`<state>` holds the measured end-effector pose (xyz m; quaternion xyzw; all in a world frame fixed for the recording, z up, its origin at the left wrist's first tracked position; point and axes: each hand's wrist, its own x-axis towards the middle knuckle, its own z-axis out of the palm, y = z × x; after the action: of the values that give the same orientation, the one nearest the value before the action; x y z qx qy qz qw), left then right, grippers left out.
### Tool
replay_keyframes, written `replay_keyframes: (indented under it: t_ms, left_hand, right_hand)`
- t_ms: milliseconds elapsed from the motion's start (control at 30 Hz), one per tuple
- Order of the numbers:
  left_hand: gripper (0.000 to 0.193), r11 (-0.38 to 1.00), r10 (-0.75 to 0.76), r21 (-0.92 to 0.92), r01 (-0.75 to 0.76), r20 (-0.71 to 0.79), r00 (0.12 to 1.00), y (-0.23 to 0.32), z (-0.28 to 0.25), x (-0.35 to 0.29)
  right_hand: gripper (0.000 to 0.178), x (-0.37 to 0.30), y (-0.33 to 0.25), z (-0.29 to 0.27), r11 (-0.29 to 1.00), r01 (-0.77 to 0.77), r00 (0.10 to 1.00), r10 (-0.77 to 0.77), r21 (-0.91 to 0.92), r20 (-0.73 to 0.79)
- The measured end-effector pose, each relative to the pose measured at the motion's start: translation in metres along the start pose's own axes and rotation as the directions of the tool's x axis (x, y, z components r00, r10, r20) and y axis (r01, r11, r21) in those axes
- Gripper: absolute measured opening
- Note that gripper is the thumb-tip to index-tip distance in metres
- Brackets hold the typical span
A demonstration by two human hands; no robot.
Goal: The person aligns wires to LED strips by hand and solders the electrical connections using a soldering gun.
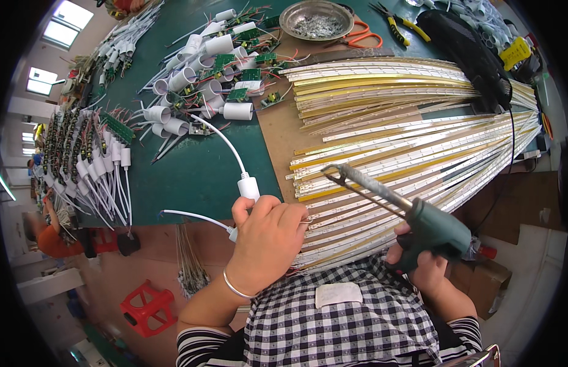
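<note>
My left hand [265, 241], a bangle on its wrist, is closed at the left ends of the LED strips [363, 177]. A white end cap [248, 186] with a white cable [226, 139] sticks out beyond its fingers. A thin wire [308, 221] shows at the fingertips; what lies under the palm is hidden. Beside the hand, a second white cable [195, 215] ends in a partly covered cap. My right hand [422, 269] grips the handle of a green soldering gun [440, 231]. The gun's tip points left, above the strips and apart from my left hand.
White caps with green circuit boards [226, 76] are heaped at the back left; more hang over the left edge [91, 162]. A metal bowl [316, 21], orange-handled scissors [363, 35] and yellow-handled pliers [397, 27] lie behind. A black cord [512, 144] crosses the right. A red stool [148, 307] stands below.
</note>
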<state>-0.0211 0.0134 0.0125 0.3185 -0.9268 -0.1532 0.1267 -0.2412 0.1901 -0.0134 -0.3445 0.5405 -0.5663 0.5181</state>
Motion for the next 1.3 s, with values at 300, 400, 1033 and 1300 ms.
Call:
replay_keyframes:
  t_ms: [300, 400, 1033, 1300]
  left_hand:
    - [0.018, 0.906, 0.412, -0.122, -0.406, 0.034, 0.91, -0.025, -0.012, 0.015]
    - [0.017, 0.923, 0.307, -0.217, -0.319, -0.089, 0.948, -0.024, -0.003, 0.01]
    - [0.018, 0.951, 0.131, -0.262, -0.165, -0.143, 0.981, -0.018, 0.004, 0.004]
    - [0.016, 0.982, 0.057, -0.172, -0.076, -0.111, 0.992, -0.014, 0.013, 0.0]
  right_hand:
    - [0.064, 0.056, -0.013, 0.039, 0.884, -0.001, 0.999, 0.016, 0.467, -0.028]
    - [0.063, 0.065, -0.009, 0.045, 0.867, -0.034, 0.999, 0.049, 0.498, -0.016]
    - [0.072, 0.068, 0.003, 0.069, 0.851, -0.132, 0.98, 0.036, 0.507, 0.196]
    - [0.071, 0.065, 0.005, 0.066, 0.88, -0.038, 0.999, 0.036, 0.474, 0.013]
